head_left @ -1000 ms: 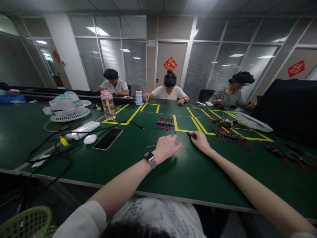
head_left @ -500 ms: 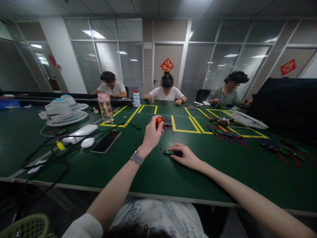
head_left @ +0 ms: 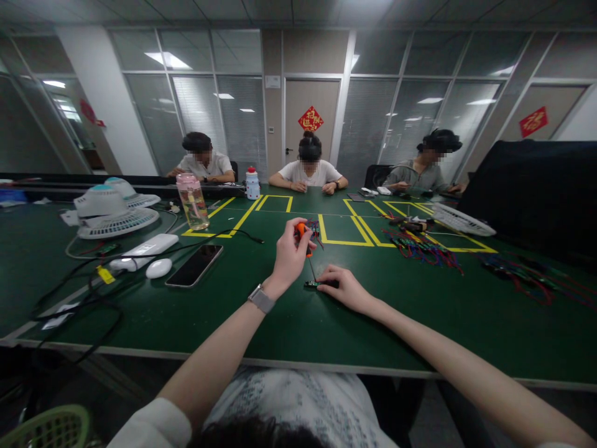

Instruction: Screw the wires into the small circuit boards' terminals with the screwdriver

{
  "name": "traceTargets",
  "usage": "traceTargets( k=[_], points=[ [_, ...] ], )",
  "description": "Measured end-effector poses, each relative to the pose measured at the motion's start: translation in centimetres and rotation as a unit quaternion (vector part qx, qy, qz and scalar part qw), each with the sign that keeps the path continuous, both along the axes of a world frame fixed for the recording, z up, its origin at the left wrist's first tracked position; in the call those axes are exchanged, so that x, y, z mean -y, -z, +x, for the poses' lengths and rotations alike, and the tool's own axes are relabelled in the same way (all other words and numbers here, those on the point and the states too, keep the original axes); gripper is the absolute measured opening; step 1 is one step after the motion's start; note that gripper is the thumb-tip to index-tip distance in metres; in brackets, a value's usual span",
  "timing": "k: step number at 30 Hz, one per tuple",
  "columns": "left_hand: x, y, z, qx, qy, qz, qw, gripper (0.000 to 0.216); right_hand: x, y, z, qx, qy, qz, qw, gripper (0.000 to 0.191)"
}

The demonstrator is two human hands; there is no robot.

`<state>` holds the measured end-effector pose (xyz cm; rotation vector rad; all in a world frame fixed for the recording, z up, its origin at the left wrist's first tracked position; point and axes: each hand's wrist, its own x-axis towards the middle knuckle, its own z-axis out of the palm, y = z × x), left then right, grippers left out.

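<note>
An orange-handled screwdriver (head_left: 301, 229) is held in my left hand (head_left: 291, 252), its thin shaft slanting down towards my right hand. The tip ends close to a small green circuit board (head_left: 311, 284), though I cannot tell whether it touches. My right hand (head_left: 342, 287) pinches this board against the green table, and its fingers hide the board's right part. Just beyond my left hand lies a bundle of circuit boards with red and blue wires (head_left: 316, 231), partly covered by that hand.
Left of my hands lie a phone (head_left: 194, 266), a white mouse (head_left: 159, 268), a power strip (head_left: 144, 252) and black cables. A pink-lidded bottle (head_left: 193, 204) stands behind them. More wired boards (head_left: 422, 247) lie to the right. Three people sit across the table.
The screwdriver has come to the board, its shaft now slanting right to my right fingertips. My right hand stays on the board, and the view has shifted slightly.
</note>
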<state>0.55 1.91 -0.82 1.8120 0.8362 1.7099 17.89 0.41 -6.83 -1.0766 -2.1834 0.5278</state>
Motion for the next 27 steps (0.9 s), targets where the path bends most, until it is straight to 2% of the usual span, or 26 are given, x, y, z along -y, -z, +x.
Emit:
traceTargets(
  k=[16,22,27],
  points=[
    [0.3,0.1,0.4,-0.041,0.01,0.006,0.999,0.022,-0.1,0.1,0.1,0.007,0.0,0.007,1.0,0.016],
    [0.8,-0.4,0.5,-0.075,0.045,0.022,0.996,0.022,0.0,0.0,0.1,0.011,0.004,0.011,1.0,0.015],
    [1.3,-0.7,0.4,-0.115,0.099,0.029,0.988,0.024,0.1,-0.2,0.0,0.015,0.003,0.007,1.0,0.013]
  ],
)
